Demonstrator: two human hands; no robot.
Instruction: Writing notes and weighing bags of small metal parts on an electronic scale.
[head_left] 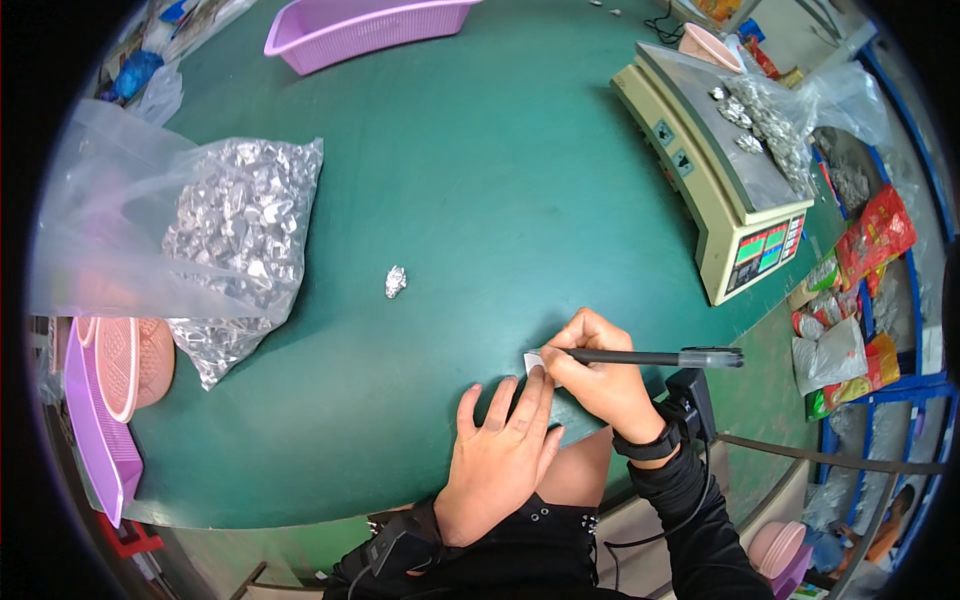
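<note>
My right hand (pixel 597 372) grips a black pen (pixel 640 356), its tip at a small white paper slip (pixel 533 361) near the table's front edge. My left hand (pixel 503 447) lies flat with fingers spread, and its fingertips touch the slip. Farther off, a single foil-wrapped piece (pixel 396 281) lies on the green table (pixel 480 180). At the left stands a clear plastic bag (pixel 240 225) filled with many silver foil pieces; its loose top sprawls toward the left.
A cream weighing scale (pixel 705 170) at the right carries foil pieces and a partly filled clear bag (pixel 780 130). One purple basket (pixel 370 35) sits at the far edge. Pink baskets (pixel 130 365) rest on another purple tray (pixel 105 440) at left. Blue shelving (pixel 905 385) holds packets.
</note>
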